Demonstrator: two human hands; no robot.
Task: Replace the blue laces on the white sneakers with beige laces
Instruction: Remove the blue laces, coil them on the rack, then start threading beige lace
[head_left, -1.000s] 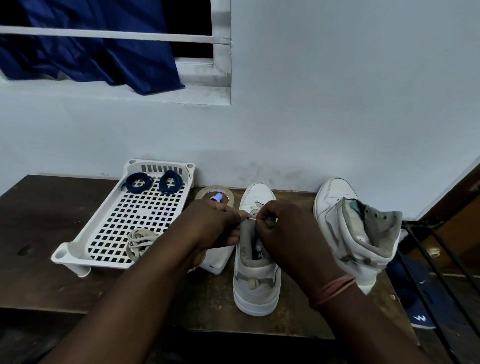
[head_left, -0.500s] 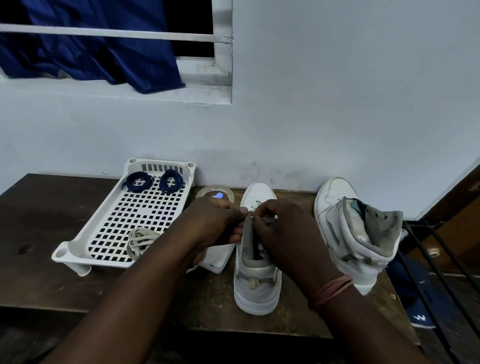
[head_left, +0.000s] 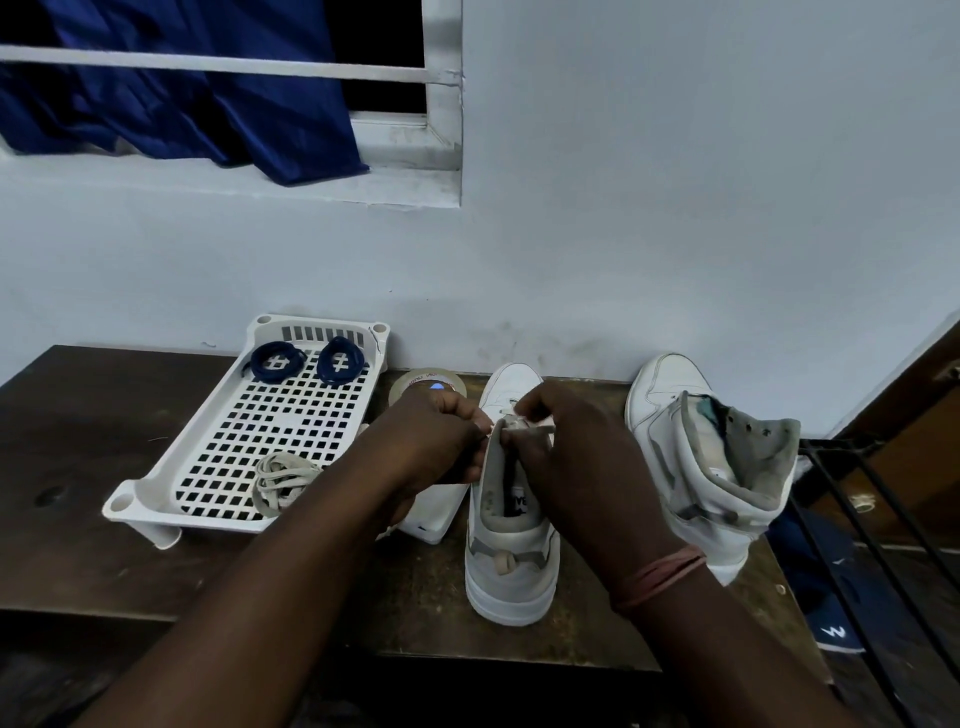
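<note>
A white high-top sneaker (head_left: 511, 577) stands on the dark wooden table (head_left: 104, 441), heel toward me. My left hand (head_left: 431, 441) and my right hand (head_left: 566, 457) meet over its tongue, each pinching a beige lace (head_left: 517, 423) near the upper eyelets. A second white sneaker (head_left: 722, 467) with no lace visible stands to the right. In the white plastic tray (head_left: 244, 452) lie two coiled blue laces (head_left: 278, 361) at the far end and a bundled beige lace (head_left: 283, 480) at the near end.
A tape roll (head_left: 428, 382) lies behind my left hand by the wall. A white box (head_left: 434, 506) sits under my left hand. A black metal rack (head_left: 872, 499) and blue footwear (head_left: 826, 618) are beyond the table's right edge.
Both hands stay over the sneaker's tongue; the fingers have shifted slightly and the beige lace now shows between them.
</note>
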